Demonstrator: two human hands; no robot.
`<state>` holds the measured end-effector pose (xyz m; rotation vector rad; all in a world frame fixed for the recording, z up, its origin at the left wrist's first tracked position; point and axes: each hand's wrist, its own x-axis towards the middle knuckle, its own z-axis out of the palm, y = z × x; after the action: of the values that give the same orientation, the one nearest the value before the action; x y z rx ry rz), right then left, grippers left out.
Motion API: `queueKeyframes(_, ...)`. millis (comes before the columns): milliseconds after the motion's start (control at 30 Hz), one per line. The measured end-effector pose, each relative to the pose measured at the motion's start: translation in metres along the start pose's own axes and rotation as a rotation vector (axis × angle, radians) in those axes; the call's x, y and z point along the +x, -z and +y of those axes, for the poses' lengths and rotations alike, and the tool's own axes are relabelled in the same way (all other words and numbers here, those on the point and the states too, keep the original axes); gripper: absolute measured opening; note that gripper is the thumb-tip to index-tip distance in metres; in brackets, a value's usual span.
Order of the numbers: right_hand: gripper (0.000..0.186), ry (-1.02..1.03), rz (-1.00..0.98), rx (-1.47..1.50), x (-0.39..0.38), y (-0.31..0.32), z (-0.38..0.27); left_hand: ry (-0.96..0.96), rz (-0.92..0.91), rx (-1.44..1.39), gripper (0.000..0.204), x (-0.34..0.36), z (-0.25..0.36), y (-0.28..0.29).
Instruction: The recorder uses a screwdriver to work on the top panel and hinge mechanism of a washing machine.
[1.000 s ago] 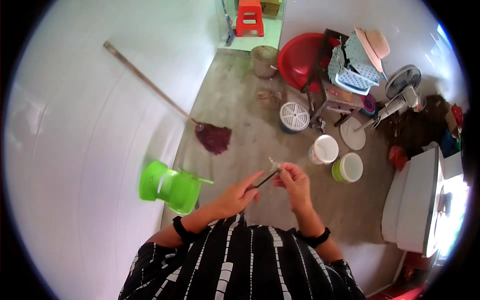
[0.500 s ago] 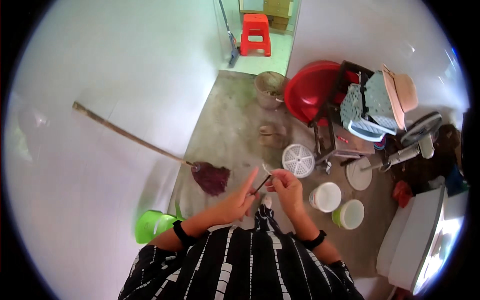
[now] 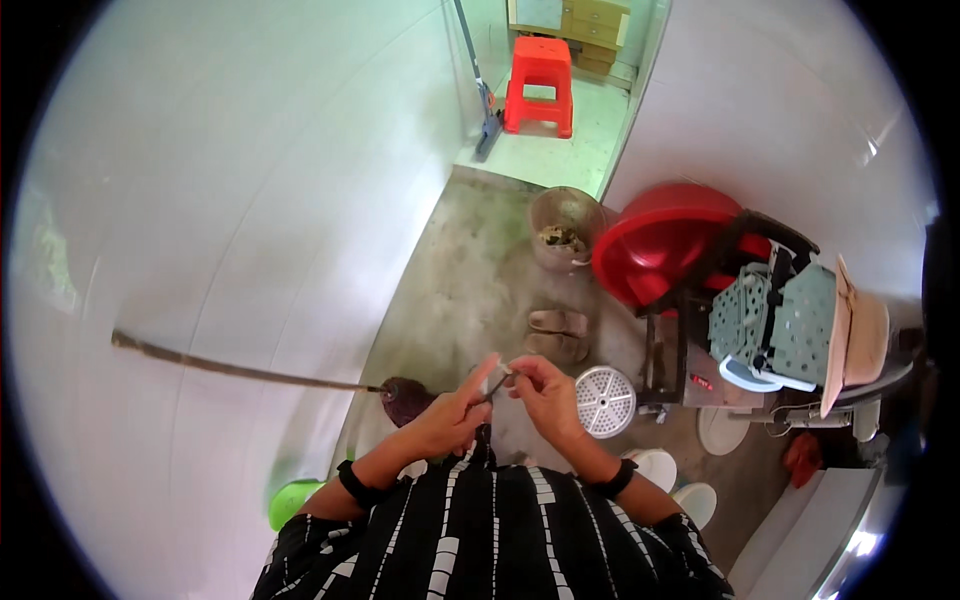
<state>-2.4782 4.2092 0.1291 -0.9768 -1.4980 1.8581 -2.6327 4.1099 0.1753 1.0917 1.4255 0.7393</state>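
In front of my body, my left hand [image 3: 448,414] is partly closed on one end of a thin dark stick [image 3: 495,386], with its index finger extended. My right hand [image 3: 545,402] pinches the stick's other end together with a pale, stringy scrap [image 3: 505,368] too small to make out clearly. Just beyond them lie a purple mop head [image 3: 403,398], its long wooden handle [image 3: 230,366] angled to the left, a white perforated disc [image 3: 605,401] and a pair of brown slippers [image 3: 557,333].
A bucket [image 3: 566,225] and red basin [image 3: 640,250] stand ahead. Right are a dark frame with perforated plastic pieces [image 3: 805,315], a straw hat [image 3: 862,340] and white buckets [image 3: 655,463]. A red stool [image 3: 540,85] and long-handled tool [image 3: 488,130] stand beyond the doorway. A green plastic object [image 3: 292,502] sits low left.
My view has moved toward the doorway, so the floor items appear lower in it and more of the back room shows. Both hands stay together on the stick and pale scrap.
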Motion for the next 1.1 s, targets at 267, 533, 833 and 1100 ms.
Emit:
queueKeyframes(267,0.019,0.076,0.04,-0.16,0.16,-0.012,-0.03,0.032,-0.095,-0.075,0.066,0.116,0.022,0.126)
queueKeyframes(533,0.02,-0.036,0.097,0.158,0.307,-0.001,-0.07,-0.321,0.007,0.092,0.055,0.239,0.054,0.223)
queueKeyframes(833,0.026,-0.094,0.045,0.366,0.489,0.042,-0.101,-0.314,0.134,0.103,0.053,0.385,0.102,0.323)
queueKeyframes(1100,0.025,-0.258,0.204,0.229,0.576,0.117,-0.071,-0.303,0.255,0.2,0.05,0.477,0.119,0.424)
